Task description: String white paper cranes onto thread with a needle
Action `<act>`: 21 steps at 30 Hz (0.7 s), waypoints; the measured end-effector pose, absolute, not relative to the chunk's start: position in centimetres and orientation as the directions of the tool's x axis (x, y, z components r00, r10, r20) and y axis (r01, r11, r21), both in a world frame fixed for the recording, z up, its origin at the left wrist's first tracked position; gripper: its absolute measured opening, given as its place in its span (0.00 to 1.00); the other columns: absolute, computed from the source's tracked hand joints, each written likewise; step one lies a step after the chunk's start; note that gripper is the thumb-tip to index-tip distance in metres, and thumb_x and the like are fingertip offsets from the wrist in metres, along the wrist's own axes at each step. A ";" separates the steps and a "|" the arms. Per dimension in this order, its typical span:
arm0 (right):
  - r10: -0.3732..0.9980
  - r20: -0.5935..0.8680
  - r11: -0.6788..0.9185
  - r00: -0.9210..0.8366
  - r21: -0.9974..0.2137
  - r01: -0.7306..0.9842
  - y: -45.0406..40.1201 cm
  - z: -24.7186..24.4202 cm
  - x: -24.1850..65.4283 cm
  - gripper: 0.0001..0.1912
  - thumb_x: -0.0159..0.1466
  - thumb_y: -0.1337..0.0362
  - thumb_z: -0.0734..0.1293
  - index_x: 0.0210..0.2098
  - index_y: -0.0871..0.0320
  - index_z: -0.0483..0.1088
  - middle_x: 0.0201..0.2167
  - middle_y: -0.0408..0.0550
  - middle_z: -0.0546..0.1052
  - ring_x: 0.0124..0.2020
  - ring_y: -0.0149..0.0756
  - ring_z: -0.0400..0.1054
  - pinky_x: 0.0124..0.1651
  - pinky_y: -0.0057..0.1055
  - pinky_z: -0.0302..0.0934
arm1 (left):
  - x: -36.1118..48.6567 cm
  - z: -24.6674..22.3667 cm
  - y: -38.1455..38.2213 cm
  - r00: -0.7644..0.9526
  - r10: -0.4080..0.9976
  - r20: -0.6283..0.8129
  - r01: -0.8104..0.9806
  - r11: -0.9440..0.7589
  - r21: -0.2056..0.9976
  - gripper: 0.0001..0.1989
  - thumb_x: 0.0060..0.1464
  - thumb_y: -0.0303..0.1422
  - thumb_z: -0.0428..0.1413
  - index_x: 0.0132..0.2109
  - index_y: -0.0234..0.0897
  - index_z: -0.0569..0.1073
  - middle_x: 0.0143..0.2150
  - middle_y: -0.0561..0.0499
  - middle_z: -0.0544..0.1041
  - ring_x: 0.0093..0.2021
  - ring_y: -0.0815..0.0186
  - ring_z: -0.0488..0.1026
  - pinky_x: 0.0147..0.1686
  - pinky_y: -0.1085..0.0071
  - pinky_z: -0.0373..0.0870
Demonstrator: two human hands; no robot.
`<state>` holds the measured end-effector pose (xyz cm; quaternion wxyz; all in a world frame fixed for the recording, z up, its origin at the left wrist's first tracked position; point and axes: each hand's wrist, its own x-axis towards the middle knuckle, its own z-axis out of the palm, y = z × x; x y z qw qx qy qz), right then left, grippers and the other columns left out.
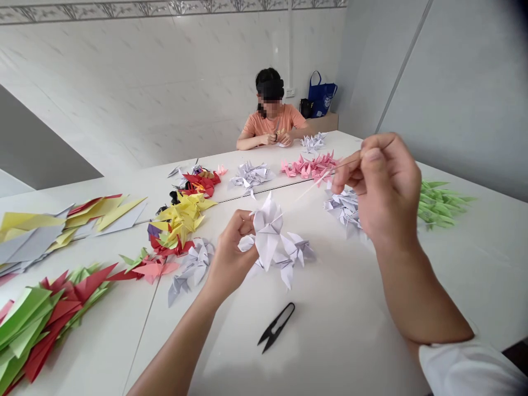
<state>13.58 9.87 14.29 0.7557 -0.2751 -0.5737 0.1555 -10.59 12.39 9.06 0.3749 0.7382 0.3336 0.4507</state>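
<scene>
One open patch of white table [338, 324] before the hands, black thread snips [276, 327] lying on it. Left hand [229, 253] curled closed on a white paper crane [267, 231], held above the table; right hand [381, 187] pinching a thin white stick [317, 181], tip just beside the crane.

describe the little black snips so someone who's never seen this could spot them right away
Start at the white table and find the bare patch nearest the person, below their left hand. The snips lie there alone, small and black, the only tool among all the paper cranes.
</scene>
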 end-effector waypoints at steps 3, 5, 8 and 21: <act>0.581 0.741 0.782 0.336 -0.623 0.023 10.2 14.5 14.8 0.09 0.73 0.55 0.64 0.37 0.52 0.65 0.26 0.41 0.78 0.25 0.33 0.75 0.30 0.31 0.72 | -10.0 8.0 13.1 0.375 0.861 0.343 0.165 -0.426 0.890 0.12 0.51 0.24 0.59 0.41 0.40 0.67 0.34 0.56 0.67 0.36 0.69 0.65 0.42 0.73 0.65; 0.575 0.746 0.779 0.336 -0.624 0.051 10.3 14.5 15.7 0.13 0.73 0.51 0.62 0.38 0.52 0.65 0.30 0.43 0.80 0.30 0.36 0.78 0.32 0.33 0.74 | -9.6 7.3 13.4 0.380 0.874 0.303 0.158 -0.384 0.910 0.11 0.52 0.27 0.61 0.41 0.40 0.67 0.32 0.56 0.67 0.35 0.69 0.66 0.40 0.73 0.66; 0.582 0.745 0.765 0.325 -0.637 0.093 10.4 14.5 17.0 0.16 0.73 0.46 0.61 0.39 0.52 0.66 0.38 0.46 0.82 0.38 0.39 0.81 0.36 0.35 0.77 | -9.0 6.5 13.9 0.376 0.884 0.277 0.138 -0.349 0.927 0.12 0.52 0.31 0.63 0.40 0.40 0.66 0.32 0.56 0.68 0.34 0.69 0.67 0.37 0.74 0.66; 0.476 0.648 0.863 0.595 -0.475 -0.173 8.6 16.4 17.0 0.11 0.75 0.66 0.56 0.37 0.54 0.64 0.36 0.44 0.83 0.37 0.28 0.81 0.44 0.25 0.74 | -5.7 4.5 16.0 0.369 0.889 0.272 0.033 -0.305 0.952 0.12 0.54 0.27 0.59 0.42 0.40 0.63 0.35 0.56 0.71 0.37 0.70 0.69 0.34 0.77 0.64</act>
